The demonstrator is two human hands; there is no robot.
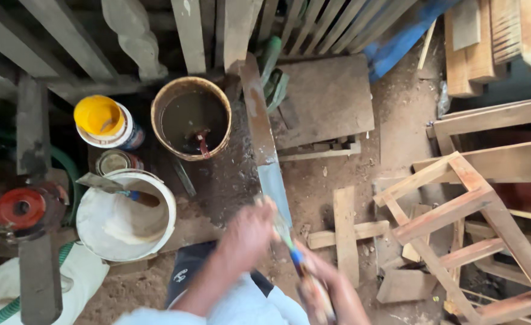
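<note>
- Left hand (247,232) rests on the near end of a long wooden plank (264,141); fingers curl over its edge, gripping it, though motion blur hides detail.
- Right hand (331,289) closes around a blue-handled tool (301,271), likely a brush or scraper; the tip is blurred, near the plank's grey lower stretch.
- Plank slants up from the hands toward the slatted wood at the top, lying over the dirt floor (398,132).
- Judgement: plank looks stiff, moderately heavy, possibly wet and slippery on the coated part; best held at the bare near end.
- Count: one plank, one tool in hand.
- Left of it: one brown bucket of dark liquid (191,117), one white bucket (126,215), one yellow-lidded tub (104,120), one small tin (116,161).
- Right: one open wooden frame (464,210).
</note>
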